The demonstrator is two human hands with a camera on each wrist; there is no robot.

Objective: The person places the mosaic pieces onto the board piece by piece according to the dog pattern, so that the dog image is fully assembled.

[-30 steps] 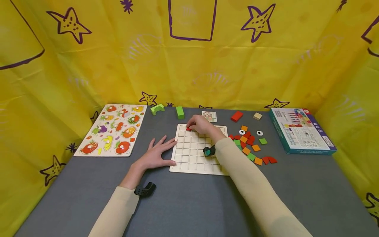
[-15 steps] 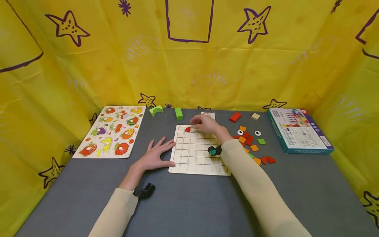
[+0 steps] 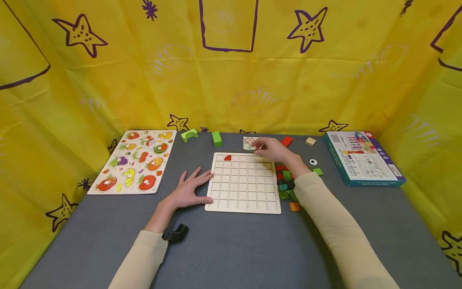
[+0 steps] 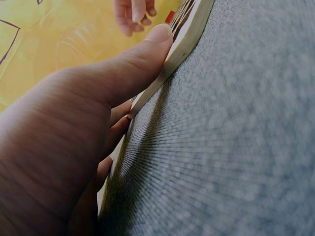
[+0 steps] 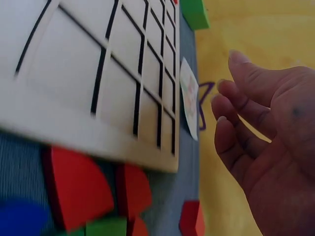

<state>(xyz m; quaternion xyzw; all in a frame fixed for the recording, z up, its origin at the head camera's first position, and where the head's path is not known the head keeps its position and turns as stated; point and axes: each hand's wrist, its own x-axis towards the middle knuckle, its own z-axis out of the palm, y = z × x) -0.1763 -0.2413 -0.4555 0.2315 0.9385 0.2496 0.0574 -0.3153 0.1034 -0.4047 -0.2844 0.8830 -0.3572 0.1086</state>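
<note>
The left hand point(image 3: 188, 192) is spread wide, thumb and fingertips touching the left edge of the grid board point(image 3: 243, 186) on the bench point(image 3: 231, 249). The right hand point(image 3: 274, 150) hovers near the board's far edge and the card point(image 3: 248, 143) — fingers loosely bent, holding nothing. One red piece point(image 3: 227, 158) sits in the far row; coloured pieces point(image 3: 284, 195) lie just right of the board.

A wooden grid board point(image 3: 243, 184) is laid flat; in its far row, second from left, one red quarter-circle tile point(image 3: 227, 158) is set.
</note>
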